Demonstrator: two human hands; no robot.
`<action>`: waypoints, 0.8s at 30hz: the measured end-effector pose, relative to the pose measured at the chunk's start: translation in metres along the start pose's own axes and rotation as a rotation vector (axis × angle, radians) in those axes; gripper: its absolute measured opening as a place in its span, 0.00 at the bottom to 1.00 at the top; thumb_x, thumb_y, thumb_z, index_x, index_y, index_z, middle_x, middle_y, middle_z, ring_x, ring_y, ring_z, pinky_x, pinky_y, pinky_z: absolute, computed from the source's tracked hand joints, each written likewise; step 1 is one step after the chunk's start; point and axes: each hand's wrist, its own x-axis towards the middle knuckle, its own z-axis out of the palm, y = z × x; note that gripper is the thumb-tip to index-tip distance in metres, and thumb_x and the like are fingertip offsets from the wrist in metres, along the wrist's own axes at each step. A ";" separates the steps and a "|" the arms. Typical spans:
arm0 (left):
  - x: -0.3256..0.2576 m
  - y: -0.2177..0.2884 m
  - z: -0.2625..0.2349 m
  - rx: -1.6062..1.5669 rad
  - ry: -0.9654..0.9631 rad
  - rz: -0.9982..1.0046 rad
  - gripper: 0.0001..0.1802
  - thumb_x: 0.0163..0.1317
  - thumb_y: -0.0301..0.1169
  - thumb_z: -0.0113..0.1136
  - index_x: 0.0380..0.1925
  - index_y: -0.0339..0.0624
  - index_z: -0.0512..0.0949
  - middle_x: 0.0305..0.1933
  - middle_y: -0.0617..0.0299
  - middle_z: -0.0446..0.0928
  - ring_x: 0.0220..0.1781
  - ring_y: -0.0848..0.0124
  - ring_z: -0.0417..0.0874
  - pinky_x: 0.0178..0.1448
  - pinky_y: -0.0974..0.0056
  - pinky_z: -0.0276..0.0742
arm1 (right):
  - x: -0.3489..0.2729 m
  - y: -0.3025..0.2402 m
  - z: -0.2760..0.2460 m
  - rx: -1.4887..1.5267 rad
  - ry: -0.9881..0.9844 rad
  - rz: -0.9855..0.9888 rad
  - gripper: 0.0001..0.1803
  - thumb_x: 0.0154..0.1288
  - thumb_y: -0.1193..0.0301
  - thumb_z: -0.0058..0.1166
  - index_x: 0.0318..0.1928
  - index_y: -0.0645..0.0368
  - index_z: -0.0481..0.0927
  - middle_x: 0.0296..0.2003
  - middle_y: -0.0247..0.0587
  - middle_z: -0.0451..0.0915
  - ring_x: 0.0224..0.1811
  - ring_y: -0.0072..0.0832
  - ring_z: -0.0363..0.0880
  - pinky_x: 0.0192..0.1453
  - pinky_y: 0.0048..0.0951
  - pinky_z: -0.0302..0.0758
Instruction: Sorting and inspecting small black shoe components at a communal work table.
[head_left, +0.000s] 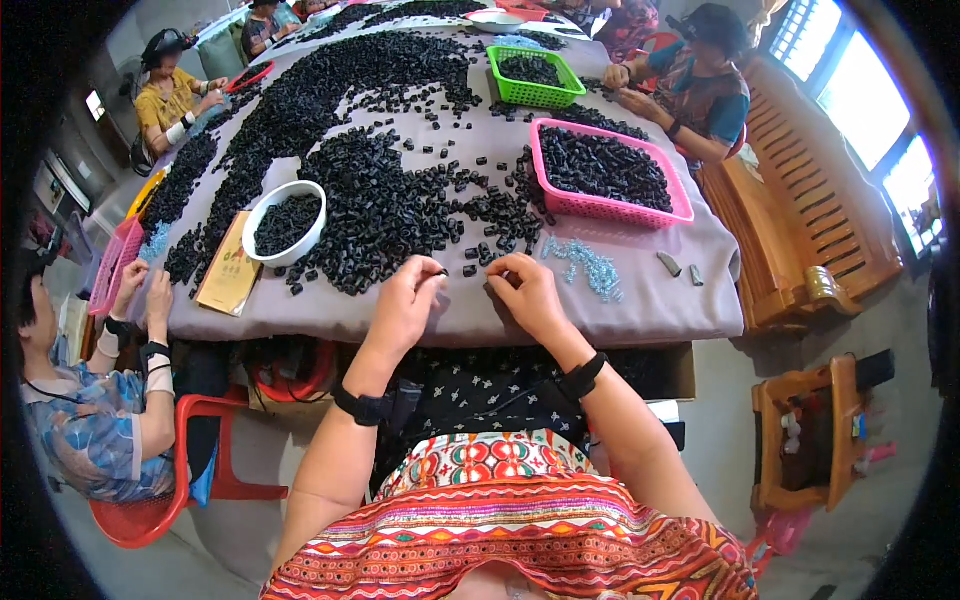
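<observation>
Grey-clothed table (640, 305) under black parts (380, 200), baskets (610, 170)

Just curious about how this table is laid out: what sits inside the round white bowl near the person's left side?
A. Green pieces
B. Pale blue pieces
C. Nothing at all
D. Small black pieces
D: the white bowl is filled with small black pieces, the same kind as those heaped on the grey table cover around it.

Small black plastic piece (441, 271): pinched at left hand's (405, 305) fingertips, table's near edge, heap of like pieces at 12 o'clock.
</observation>
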 end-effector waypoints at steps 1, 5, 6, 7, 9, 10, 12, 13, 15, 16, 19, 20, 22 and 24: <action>-0.004 0.003 0.005 -0.345 -0.116 -0.199 0.06 0.67 0.28 0.55 0.39 0.36 0.75 0.35 0.60 0.82 0.29 0.75 0.79 0.35 0.69 0.75 | 0.002 -0.003 -0.002 0.075 -0.010 0.060 0.06 0.57 0.77 0.59 0.36 0.62 0.81 0.31 0.42 0.80 0.29 0.31 0.79 0.35 0.29 0.74; -0.012 0.016 0.012 -0.621 -0.211 -0.332 0.09 0.69 0.29 0.55 0.46 0.37 0.76 0.37 0.63 0.82 0.30 0.83 0.77 0.36 0.76 0.75 | 0.005 -0.026 -0.002 0.252 -0.083 0.034 0.06 0.60 0.78 0.58 0.38 0.64 0.82 0.30 0.34 0.79 0.29 0.17 0.75 0.33 0.21 0.71; -0.013 0.017 0.013 -0.647 -0.227 -0.322 0.11 0.69 0.29 0.56 0.48 0.37 0.77 0.37 0.64 0.82 0.31 0.83 0.78 0.37 0.78 0.75 | 0.006 -0.037 -0.004 0.156 -0.141 -0.011 0.05 0.60 0.79 0.58 0.38 0.64 0.82 0.30 0.35 0.78 0.30 0.18 0.76 0.34 0.22 0.72; -0.014 0.015 0.014 -0.658 -0.224 -0.324 0.11 0.69 0.29 0.56 0.48 0.37 0.77 0.37 0.64 0.82 0.31 0.83 0.78 0.37 0.78 0.75 | 0.005 -0.038 -0.003 0.147 -0.149 -0.009 0.05 0.60 0.79 0.58 0.38 0.64 0.82 0.30 0.35 0.78 0.30 0.18 0.76 0.34 0.22 0.72; -0.019 0.010 0.016 -0.620 -0.221 -0.293 0.10 0.69 0.28 0.56 0.47 0.37 0.78 0.37 0.64 0.82 0.31 0.83 0.78 0.37 0.78 0.76 | 0.002 -0.040 -0.002 0.064 -0.202 -0.048 0.05 0.60 0.80 0.56 0.38 0.64 0.81 0.30 0.37 0.78 0.31 0.20 0.76 0.35 0.23 0.72; -0.019 0.009 0.017 -0.630 -0.213 -0.294 0.10 0.69 0.28 0.56 0.47 0.37 0.78 0.37 0.64 0.82 0.31 0.83 0.78 0.37 0.78 0.76 | 0.000 -0.042 -0.003 0.052 -0.225 -0.092 0.05 0.60 0.80 0.55 0.37 0.65 0.81 0.31 0.42 0.79 0.31 0.29 0.79 0.36 0.27 0.74; -0.021 0.009 0.016 -0.580 -0.236 -0.294 0.10 0.67 0.28 0.56 0.46 0.36 0.79 0.36 0.65 0.82 0.30 0.82 0.78 0.35 0.76 0.76 | 0.000 -0.047 -0.009 -0.059 -0.260 -0.127 0.05 0.59 0.80 0.55 0.37 0.65 0.81 0.31 0.45 0.79 0.31 0.36 0.80 0.37 0.30 0.75; -0.022 0.010 0.016 -0.589 -0.226 -0.294 0.10 0.67 0.28 0.56 0.46 0.36 0.79 0.36 0.65 0.82 0.30 0.82 0.78 0.35 0.76 0.76 | -0.001 -0.049 -0.010 -0.164 -0.283 -0.162 0.05 0.59 0.80 0.55 0.36 0.65 0.80 0.32 0.48 0.79 0.32 0.42 0.81 0.38 0.33 0.76; -0.024 0.012 0.017 -0.449 -0.287 -0.229 0.11 0.65 0.27 0.57 0.46 0.34 0.80 0.33 0.65 0.82 0.27 0.81 0.77 0.34 0.74 0.76 | -0.004 -0.050 -0.011 -0.189 -0.289 -0.178 0.06 0.59 0.80 0.55 0.38 0.64 0.80 0.32 0.49 0.79 0.33 0.46 0.80 0.38 0.35 0.76; -0.024 0.011 0.016 -0.456 -0.275 -0.226 0.11 0.65 0.27 0.57 0.46 0.34 0.80 0.33 0.65 0.82 0.27 0.81 0.77 0.34 0.74 0.76 | -0.006 -0.051 -0.011 -0.209 -0.284 -0.188 0.07 0.59 0.80 0.55 0.39 0.64 0.80 0.32 0.51 0.79 0.34 0.50 0.80 0.39 0.38 0.76; -0.027 0.010 0.014 -0.374 -0.324 -0.226 0.12 0.65 0.25 0.57 0.48 0.33 0.80 0.32 0.67 0.80 0.28 0.80 0.77 0.34 0.73 0.74 | -0.010 -0.069 -0.011 -0.178 -0.280 -0.166 0.09 0.59 0.76 0.54 0.41 0.60 0.75 0.29 0.52 0.79 0.34 0.54 0.80 0.37 0.43 0.77; -0.027 0.010 0.015 -0.382 -0.320 -0.214 0.11 0.65 0.25 0.56 0.46 0.33 0.80 0.32 0.66 0.80 0.28 0.80 0.76 0.33 0.73 0.74 | -0.012 -0.069 -0.009 -0.181 -0.287 -0.175 0.09 0.59 0.76 0.54 0.41 0.60 0.75 0.29 0.52 0.79 0.34 0.54 0.80 0.37 0.43 0.77; -0.027 0.008 0.017 -0.392 -0.317 -0.200 0.10 0.66 0.26 0.56 0.44 0.34 0.80 0.31 0.66 0.80 0.28 0.80 0.76 0.33 0.73 0.74 | -0.017 -0.067 -0.003 -0.508 -0.315 -0.327 0.13 0.57 0.76 0.56 0.44 0.60 0.72 0.28 0.49 0.79 0.30 0.49 0.82 0.33 0.40 0.79; -0.025 0.003 0.019 -0.449 -0.311 -0.208 0.09 0.65 0.23 0.54 0.43 0.33 0.79 0.31 0.63 0.81 0.25 0.79 0.77 0.32 0.72 0.76 | -0.021 -0.074 0.006 -0.577 -0.365 -0.268 0.17 0.56 0.78 0.54 0.48 0.58 0.72 0.30 0.50 0.80 0.32 0.49 0.82 0.35 0.42 0.78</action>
